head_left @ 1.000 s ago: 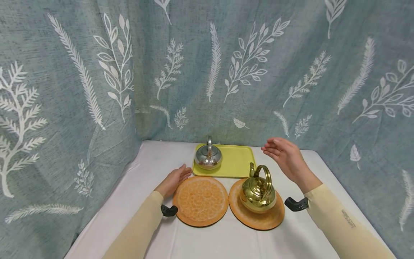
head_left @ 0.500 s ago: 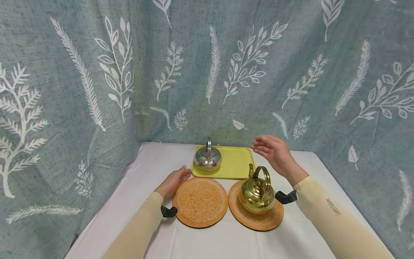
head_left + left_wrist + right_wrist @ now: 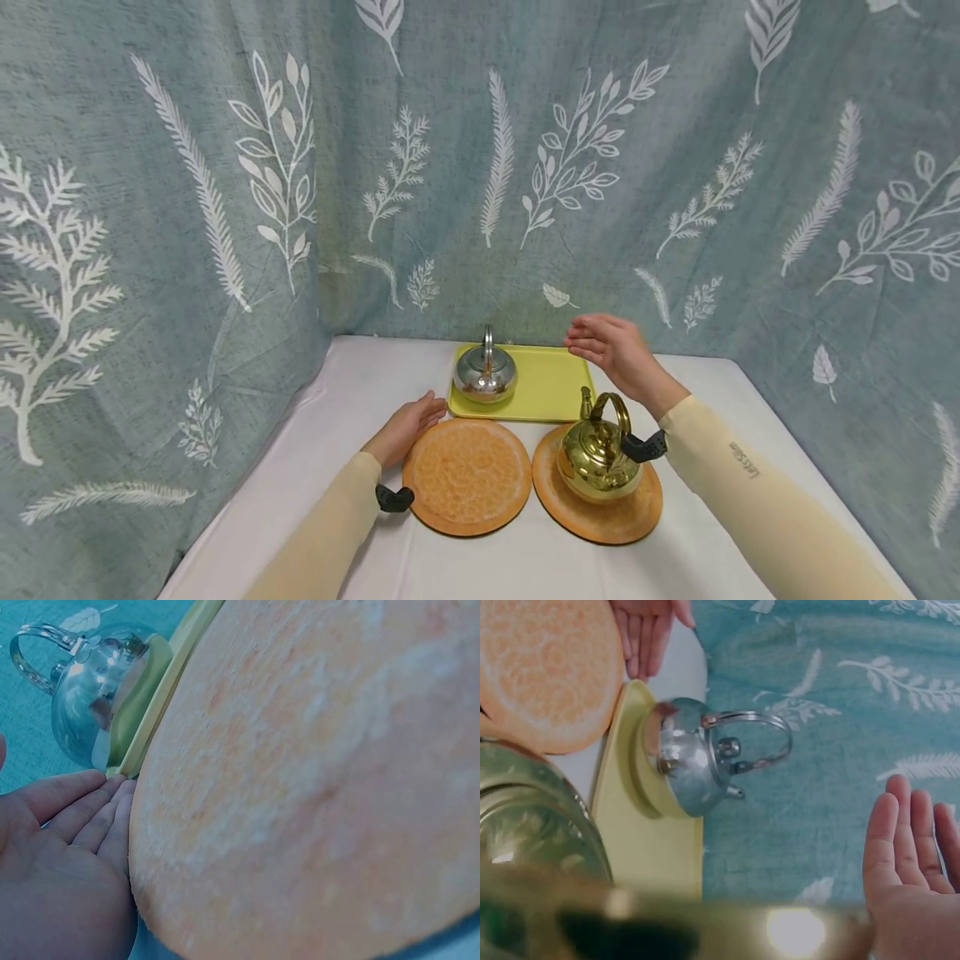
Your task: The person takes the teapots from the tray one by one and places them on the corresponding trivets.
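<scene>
While left hand (image 3: 406, 427) and right hand (image 3: 617, 353) extend empty, fingers nearly straight, the round silver-metal kettle (image 3: 483, 381) stands front-right of the nearer left.

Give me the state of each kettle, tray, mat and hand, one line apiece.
silver kettle: upright, lidded, on the yellow tray
gold kettle: upright, lidded, on the right mat
yellow tray: flat
left mat: flat
right mat: flat, under the gold kettle
left hand: open, at the left mat's edge
right hand: open, raised, holding nothing
</scene>
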`<control>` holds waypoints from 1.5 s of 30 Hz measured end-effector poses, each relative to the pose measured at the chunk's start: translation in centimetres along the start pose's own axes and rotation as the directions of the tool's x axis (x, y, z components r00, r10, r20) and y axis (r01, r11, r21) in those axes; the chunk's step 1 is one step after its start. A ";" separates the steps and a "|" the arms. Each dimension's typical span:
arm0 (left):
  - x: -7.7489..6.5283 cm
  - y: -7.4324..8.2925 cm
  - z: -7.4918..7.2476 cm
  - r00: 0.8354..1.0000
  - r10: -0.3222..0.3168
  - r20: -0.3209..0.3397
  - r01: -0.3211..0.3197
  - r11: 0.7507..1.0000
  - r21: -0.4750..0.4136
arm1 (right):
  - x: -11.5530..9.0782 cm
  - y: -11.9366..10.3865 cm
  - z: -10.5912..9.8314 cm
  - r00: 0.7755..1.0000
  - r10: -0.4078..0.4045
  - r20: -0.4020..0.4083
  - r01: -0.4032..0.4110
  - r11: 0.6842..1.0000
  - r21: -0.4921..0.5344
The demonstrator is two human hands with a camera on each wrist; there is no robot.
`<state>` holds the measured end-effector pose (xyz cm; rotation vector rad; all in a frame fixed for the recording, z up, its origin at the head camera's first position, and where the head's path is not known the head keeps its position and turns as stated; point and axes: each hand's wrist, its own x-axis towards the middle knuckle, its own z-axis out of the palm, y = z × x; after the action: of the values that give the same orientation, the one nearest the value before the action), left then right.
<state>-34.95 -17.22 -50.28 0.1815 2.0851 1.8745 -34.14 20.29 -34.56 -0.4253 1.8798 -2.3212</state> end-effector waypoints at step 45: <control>0.0 -0.3 -0.2 1.000 0.019 0.008 -0.019 1.000 -0.019 | 5.1 2.9 5.2 0.994 0.112 -0.017 -0.113 0.986 -0.122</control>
<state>-35.02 -17.47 -50.59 0.2049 2.0662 1.9004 -37.76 13.39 -35.71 -0.3113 2.0033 -2.1492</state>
